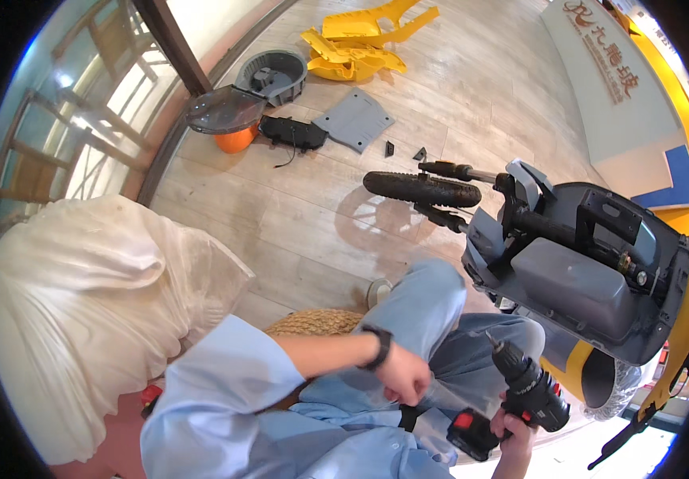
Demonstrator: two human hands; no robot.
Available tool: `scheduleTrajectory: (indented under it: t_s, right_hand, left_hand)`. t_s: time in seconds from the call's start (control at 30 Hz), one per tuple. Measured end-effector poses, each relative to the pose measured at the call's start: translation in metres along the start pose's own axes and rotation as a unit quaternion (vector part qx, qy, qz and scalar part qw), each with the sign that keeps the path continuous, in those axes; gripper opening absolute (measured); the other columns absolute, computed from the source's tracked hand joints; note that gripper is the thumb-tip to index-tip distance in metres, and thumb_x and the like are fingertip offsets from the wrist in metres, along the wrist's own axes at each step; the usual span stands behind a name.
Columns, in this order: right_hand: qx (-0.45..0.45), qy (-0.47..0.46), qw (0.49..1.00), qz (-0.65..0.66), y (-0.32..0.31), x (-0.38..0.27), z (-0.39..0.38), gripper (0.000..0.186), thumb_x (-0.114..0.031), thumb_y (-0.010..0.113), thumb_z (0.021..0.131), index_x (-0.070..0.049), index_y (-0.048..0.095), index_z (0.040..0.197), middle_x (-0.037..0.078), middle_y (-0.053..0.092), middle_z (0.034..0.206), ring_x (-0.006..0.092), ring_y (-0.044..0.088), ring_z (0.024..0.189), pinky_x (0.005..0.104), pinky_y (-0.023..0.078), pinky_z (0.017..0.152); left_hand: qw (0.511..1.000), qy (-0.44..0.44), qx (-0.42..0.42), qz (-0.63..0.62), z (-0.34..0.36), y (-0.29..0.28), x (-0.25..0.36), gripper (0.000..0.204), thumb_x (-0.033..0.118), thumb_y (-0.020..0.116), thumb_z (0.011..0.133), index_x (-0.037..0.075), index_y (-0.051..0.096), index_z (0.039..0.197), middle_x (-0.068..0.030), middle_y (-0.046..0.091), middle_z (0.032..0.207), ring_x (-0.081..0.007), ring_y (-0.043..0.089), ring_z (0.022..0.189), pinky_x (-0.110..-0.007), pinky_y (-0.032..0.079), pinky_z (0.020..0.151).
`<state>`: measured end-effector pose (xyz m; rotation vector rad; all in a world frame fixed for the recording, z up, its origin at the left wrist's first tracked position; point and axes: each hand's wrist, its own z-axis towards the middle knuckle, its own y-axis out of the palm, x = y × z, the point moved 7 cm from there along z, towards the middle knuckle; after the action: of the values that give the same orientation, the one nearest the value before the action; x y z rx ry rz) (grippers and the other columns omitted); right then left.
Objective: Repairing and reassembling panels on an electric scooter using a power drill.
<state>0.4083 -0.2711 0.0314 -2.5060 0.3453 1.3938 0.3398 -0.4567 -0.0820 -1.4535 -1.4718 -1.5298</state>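
My right hand [518, 431] is wrapped round the grip of a black cordless drill [530, 389] with a red-marked battery. The drill's bit tip points up and to the left, beside the grey body of a child-size electric motorcycle [572, 279]. No contact shows between the bit and that body. My left hand [405, 377], with a black band on the wrist, hangs over my lap with its fingers curled in. Whatever those fingers hold, if anything, is hidden. The motorcycle stands at the right, its black tyre [422, 189] turned toward the middle of the floor.
Yellow body panels [360, 48] lie at the far side, near a grey tub [284, 76]. A clear lid [224, 109] covers an orange container [236, 141]. Beside them are a black part with a wire [292, 133] and a grey panel [354, 120]. White cloth [81, 295] drapes at my left.
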Motion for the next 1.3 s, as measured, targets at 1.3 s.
scheduleTrajectory:
  t_s: [1.3]
  right_hand:
    - [-0.173,0.239,0.889,0.35,-0.369,0.195,-0.014,0.031,-0.024,0.065,0.076,-0.006,0.052,0.097,0.004,0.048,0.054,0.0141,0.043,0.041,0.0255,0.036,0.039]
  left_hand:
    - [0.835,-0.309,0.288,0.351,-0.022,-0.249,-0.248,0.025,0.015,0.055,0.081,-0.004,0.06,0.096,-0.0245,0.063,0.099,-0.0373,0.063,0.088,-0.044,0.051,0.075]
